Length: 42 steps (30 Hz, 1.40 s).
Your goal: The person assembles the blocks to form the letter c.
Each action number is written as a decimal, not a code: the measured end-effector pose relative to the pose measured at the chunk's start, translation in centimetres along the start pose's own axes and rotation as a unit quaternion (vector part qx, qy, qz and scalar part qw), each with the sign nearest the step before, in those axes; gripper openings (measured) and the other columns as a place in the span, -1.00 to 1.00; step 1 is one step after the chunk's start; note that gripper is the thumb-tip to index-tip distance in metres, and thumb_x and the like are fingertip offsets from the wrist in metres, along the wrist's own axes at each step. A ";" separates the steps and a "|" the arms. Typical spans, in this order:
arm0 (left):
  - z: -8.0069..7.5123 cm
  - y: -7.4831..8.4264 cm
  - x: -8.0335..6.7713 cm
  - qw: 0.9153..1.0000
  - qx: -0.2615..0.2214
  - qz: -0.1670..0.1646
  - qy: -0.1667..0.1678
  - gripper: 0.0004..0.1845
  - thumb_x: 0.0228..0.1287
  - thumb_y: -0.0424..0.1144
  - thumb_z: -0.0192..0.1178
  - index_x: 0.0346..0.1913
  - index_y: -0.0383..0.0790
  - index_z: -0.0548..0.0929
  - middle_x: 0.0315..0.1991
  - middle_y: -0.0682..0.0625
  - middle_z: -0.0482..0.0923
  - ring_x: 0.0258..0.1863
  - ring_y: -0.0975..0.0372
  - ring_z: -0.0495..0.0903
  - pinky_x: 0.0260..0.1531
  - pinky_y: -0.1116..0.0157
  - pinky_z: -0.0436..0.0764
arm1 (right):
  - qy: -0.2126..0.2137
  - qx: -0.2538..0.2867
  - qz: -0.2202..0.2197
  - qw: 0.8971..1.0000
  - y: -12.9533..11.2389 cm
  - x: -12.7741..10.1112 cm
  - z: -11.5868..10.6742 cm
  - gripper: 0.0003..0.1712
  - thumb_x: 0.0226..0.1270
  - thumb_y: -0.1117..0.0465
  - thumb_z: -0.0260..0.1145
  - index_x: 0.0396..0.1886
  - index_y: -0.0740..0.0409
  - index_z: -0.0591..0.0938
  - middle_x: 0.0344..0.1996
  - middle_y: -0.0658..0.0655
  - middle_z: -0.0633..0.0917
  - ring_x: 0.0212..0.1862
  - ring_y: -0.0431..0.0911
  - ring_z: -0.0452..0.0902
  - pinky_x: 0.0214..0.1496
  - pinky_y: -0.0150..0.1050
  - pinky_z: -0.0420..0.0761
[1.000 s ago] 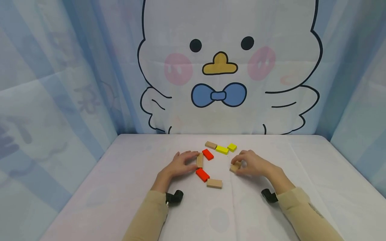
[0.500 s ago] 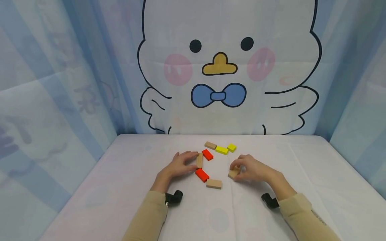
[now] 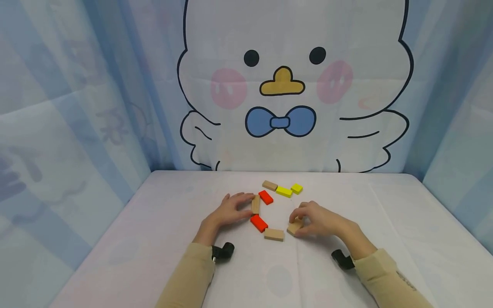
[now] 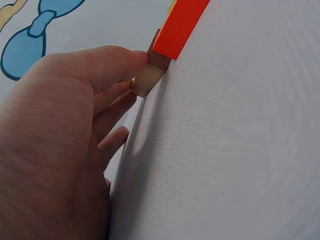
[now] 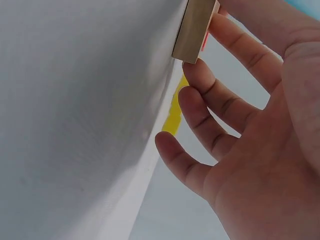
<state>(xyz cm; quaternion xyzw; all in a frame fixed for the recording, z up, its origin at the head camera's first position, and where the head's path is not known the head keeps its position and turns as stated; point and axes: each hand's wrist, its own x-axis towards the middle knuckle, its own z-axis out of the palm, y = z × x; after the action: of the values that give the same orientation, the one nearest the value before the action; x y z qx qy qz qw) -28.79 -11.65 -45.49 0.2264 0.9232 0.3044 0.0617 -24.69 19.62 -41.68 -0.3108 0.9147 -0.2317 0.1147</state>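
Small flat blocks lie in a loose ring on the white tablecloth [image 3: 161,239]. My left hand [image 3: 231,208] rests on the table, thumb and fingers against an upright-lying wooden block [image 3: 255,204] [image 4: 148,77]. A red block [image 3: 259,223] [image 4: 180,25] sits just in front of it. My right hand [image 3: 313,219] [image 5: 240,100] pinches another wooden block [image 3: 294,226] [image 5: 195,27] between thumb and fingers, low on the cloth beside a third wooden block [image 3: 274,234].
At the far side of the ring lie a red block [image 3: 265,197], a wooden block [image 3: 269,185] and two yellow blocks [image 3: 283,191] [image 3: 296,188]. A duck-print curtain [image 3: 285,85] hangs behind the table. Black wrist cameras [image 3: 223,251] sit on both sleeves.
My right hand has drawn its wooden block toward me and leftward, close to the nearest wooden block. The left hand and its block have stayed put.
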 end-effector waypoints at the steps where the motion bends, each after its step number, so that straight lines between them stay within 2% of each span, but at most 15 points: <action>1: 0.1 0.1 0.0 1.000 0.000 0.000 0.000 -0.35 0.36 -0.02 0.24 0.48 -0.02 0.42 0.46 0.00 0.35 0.52 0.04 0.13 0.49 -0.13 -0.22 | -0.001 0.000 -0.006 1.000 0.0 -0.1 0.0 -0.74 0.21 0.06 0.53 -0.11 -0.14 0.71 -0.18 -0.13 0.57 -0.02 -0.06 0.41 0.03 -0.05 0.49; 5: 0.1 0.0 0.1 1.000 0.004 0.000 0.001 -0.35 0.36 -0.02 0.24 0.48 -0.03 0.42 0.46 0.01 0.34 0.51 0.04 0.13 0.49 -0.14 -0.22 | -0.007 0.001 -0.019 1.000 -0.3 -0.1 0.0 -0.74 0.21 0.07 0.53 -0.11 -0.13 0.71 -0.18 -0.13 0.57 -0.03 -0.06 0.41 0.04 -0.05 0.49; 22: 0.1 -0.4 0.3 1.000 0.002 0.014 0.000 -0.36 0.36 -0.01 0.21 0.47 -0.05 0.43 0.46 0.00 0.35 0.52 0.03 0.13 0.48 -0.14 -0.22 | -0.024 0.004 -0.010 1.000 -0.9 -0.2 0.4 -0.74 0.21 0.06 0.53 -0.11 -0.18 0.69 -0.16 -0.13 0.55 -0.01 -0.05 0.38 0.02 -0.05 0.49; 35: 0.0 -0.2 0.2 1.000 0.003 0.012 -0.002 -0.37 0.38 -0.03 0.21 0.48 -0.06 0.42 0.47 0.00 0.34 0.52 0.04 0.13 0.49 -0.12 -0.24 | -0.019 -0.012 -0.026 0.999 -0.9 -0.1 0.4 -0.74 0.19 0.03 0.54 -0.16 -0.16 0.67 -0.25 -0.13 0.53 -0.09 -0.08 0.38 -0.08 -0.14 0.47; 42: 0.0 -0.2 0.2 1.000 -0.001 0.010 -0.002 -0.37 0.38 -0.03 0.21 0.48 -0.05 0.42 0.47 0.00 0.34 0.52 0.03 0.13 0.49 -0.12 -0.23 | -0.020 -0.013 -0.020 1.000 -0.9 0.0 0.5 -0.74 0.18 0.02 0.54 -0.18 -0.17 0.67 -0.28 -0.12 0.52 -0.12 -0.08 0.36 -0.12 -0.16 0.45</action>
<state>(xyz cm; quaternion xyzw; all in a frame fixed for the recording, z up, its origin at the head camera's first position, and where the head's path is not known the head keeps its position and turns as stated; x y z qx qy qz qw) -29.02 -11.65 -45.61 0.2358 0.9207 0.3051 0.0607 -24.03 18.82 -41.67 -0.3347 0.9087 -0.2161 0.1244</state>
